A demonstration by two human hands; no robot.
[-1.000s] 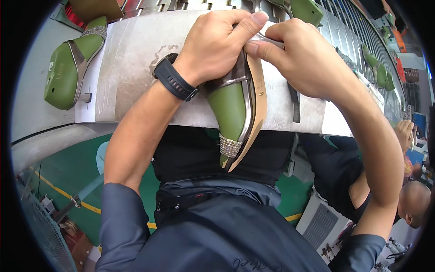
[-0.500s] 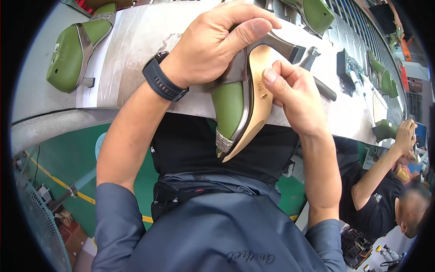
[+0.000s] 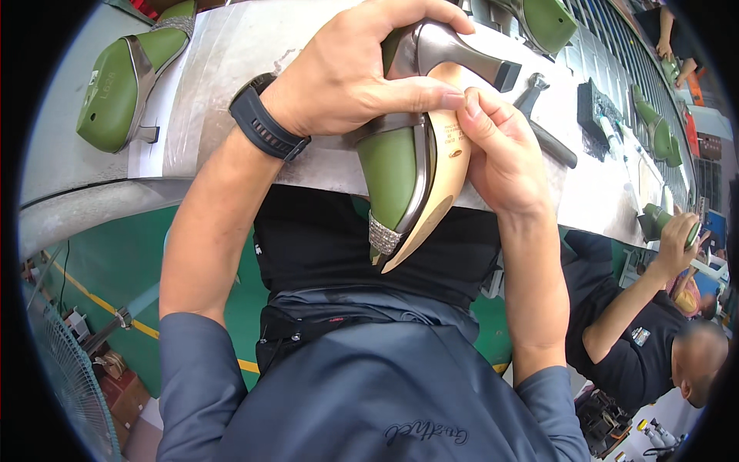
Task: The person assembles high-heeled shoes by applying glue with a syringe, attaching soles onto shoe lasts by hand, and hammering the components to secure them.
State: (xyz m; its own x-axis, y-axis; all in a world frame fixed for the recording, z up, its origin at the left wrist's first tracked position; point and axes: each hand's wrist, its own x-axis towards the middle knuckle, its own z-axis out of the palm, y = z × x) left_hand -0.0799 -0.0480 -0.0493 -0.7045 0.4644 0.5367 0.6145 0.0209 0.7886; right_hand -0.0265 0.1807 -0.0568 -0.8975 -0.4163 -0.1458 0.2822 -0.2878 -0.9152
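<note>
A high-heeled shoe (image 3: 419, 165) with dark metallic straps is tilted over the table's near edge, toe toward me. Inside it sits a green shoe last (image 3: 385, 173), and a glittering band crosses the toe. Its tan sole (image 3: 445, 181) faces right, and the dark heel (image 3: 469, 55) points to the far right. My left hand (image 3: 346, 77) wraps the heel end, the thumb lying across onto the sole. With thumb and forefinger pinched together, my right hand (image 3: 509, 158) is at the sole's right edge, beside my left thumb tip. Its other fingers are curled and partly hidden.
A hammer (image 3: 530, 96) lies right of the shoe. Further right are a black block (image 3: 594, 108) and another green-lasted shoe (image 3: 654, 127). Similar shoes stand far left (image 3: 115, 92) and at the back (image 3: 546, 23). A co-worker's hand (image 3: 679, 242) holds one at the right.
My left thumb has come down onto the sole. My right fingers have moved up the sole toward the heel, next to that thumb. The shoe has turned slightly, showing more sole.
</note>
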